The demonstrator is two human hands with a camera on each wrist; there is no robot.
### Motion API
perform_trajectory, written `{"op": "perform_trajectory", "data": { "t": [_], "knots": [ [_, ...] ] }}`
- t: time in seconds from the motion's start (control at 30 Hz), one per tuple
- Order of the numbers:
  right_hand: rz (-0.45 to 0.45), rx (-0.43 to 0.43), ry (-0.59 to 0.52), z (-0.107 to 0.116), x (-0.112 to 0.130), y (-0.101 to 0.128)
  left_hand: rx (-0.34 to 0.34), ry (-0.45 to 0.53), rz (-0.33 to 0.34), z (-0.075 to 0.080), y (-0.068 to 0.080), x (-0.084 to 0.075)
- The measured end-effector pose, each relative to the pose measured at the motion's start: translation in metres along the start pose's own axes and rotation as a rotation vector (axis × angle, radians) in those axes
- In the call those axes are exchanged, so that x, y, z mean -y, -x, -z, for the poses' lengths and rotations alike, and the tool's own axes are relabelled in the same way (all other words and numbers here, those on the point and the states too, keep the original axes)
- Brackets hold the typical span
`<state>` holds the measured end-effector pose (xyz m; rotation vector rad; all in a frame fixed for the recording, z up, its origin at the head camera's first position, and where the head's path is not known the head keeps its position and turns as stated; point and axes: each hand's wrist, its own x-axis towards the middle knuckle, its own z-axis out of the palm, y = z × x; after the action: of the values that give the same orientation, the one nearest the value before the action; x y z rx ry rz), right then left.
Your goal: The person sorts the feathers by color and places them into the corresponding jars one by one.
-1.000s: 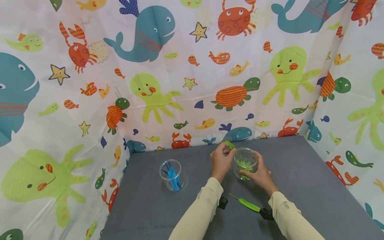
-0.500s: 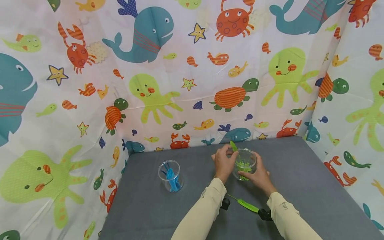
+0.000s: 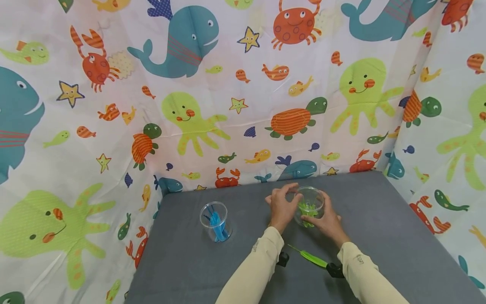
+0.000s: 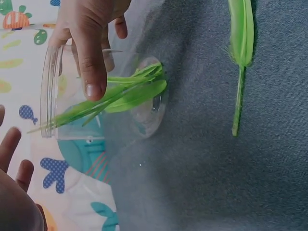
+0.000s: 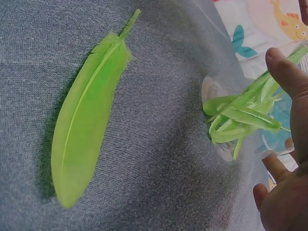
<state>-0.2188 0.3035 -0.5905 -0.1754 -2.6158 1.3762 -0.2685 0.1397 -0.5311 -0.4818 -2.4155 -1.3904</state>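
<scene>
Grey felt-like fabric surface (image 3: 379,219), flat, fills lower centre of head view. White printed cloth backdrop (image 3: 243,122) hangs behind it and wraps both sides, enclosing the surface on three sides. Print: teal whales, orange crabs, lime-green octopuses, striped turtles, yellow stars, small fish. Cloth shows creases. Light even, soft, only faint shadows.

sleeves (image 3: 262,261): long, cream, small grey print near cuffs | wrists — black camera mounts (image 3: 336,270)
</scene>
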Motion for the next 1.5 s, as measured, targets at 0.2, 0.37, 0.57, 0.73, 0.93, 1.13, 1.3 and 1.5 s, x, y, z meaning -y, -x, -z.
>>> {"op": "perform_trajectory", "data": {
  "t": [0.2, 0.37, 0.57, 0.73, 0.93, 1.13, 1.3, 1.5],
  "knots": [
    [0.010, -0.011, -0.006, 0.001, -0.001, -0.003, -0.099, 0.083, 0.009, 0.007, 0.008, 0.013],
    [0.010, -0.010, -0.002, 0.003, -0.001, -0.003, -0.067, 0.066, 0.045, 0.014, 0.027, 0.025],
    [0.025, -0.012, 0.000, 0.005, -0.001, -0.003, 0.266, -0.141, -0.020, 0.017, 0.061, 0.035],
    [0.023, -0.004, -0.003, 0.006, -0.001, -0.002, 0.569, -0.395, -0.217, 0.008, 0.080, 0.036],
    [0.015, 0.014, 0.000, 0.005, 0.000, -0.001, 0.701, -0.544, -0.313, -0.002, 0.090, 0.034],
    [0.004, 0.018, -0.001, 0.004, -0.002, -0.001, 0.735, -0.611, -0.362, -0.004, 0.098, 0.036],
    [0.001, 0.025, 0.000, 0.003, -0.001, -0.001, 0.750, -0.618, -0.359, -0.007, 0.103, 0.039],
    [0.006, 0.020, -0.004, 0.003, -0.002, -0.002, 0.732, -0.621, -0.370, -0.008, 0.106, 0.039]
  ]
}}
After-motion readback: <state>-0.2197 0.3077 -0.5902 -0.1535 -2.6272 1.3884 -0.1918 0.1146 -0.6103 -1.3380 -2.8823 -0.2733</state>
